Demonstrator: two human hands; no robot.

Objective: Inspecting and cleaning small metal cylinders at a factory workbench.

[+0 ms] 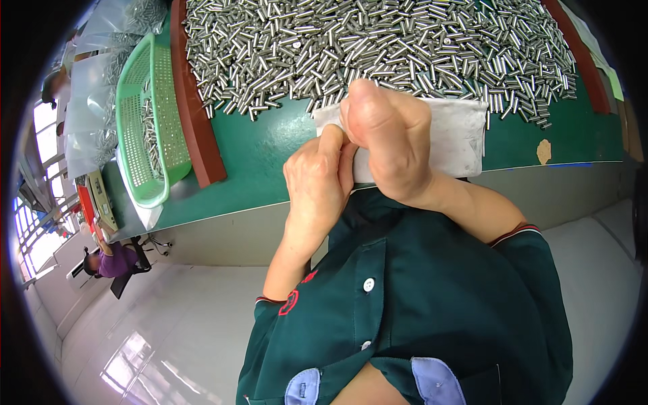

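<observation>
on the worktop (260, 145), mostly beyond a white cloth (457, 135), metal pins (378, 44) lie heaped; left hand (316, 177) and right hand (393, 143) meet over the cloth, any hold hidden. probably fine fingerwork, next needing steadiness.

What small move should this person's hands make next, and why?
Perhaps ease the right hand slightly away from the left hand: they meet above the pale cloth, bunched so closely that anything held between them is hidden, while loose metal pins lie just beyond.
</observation>
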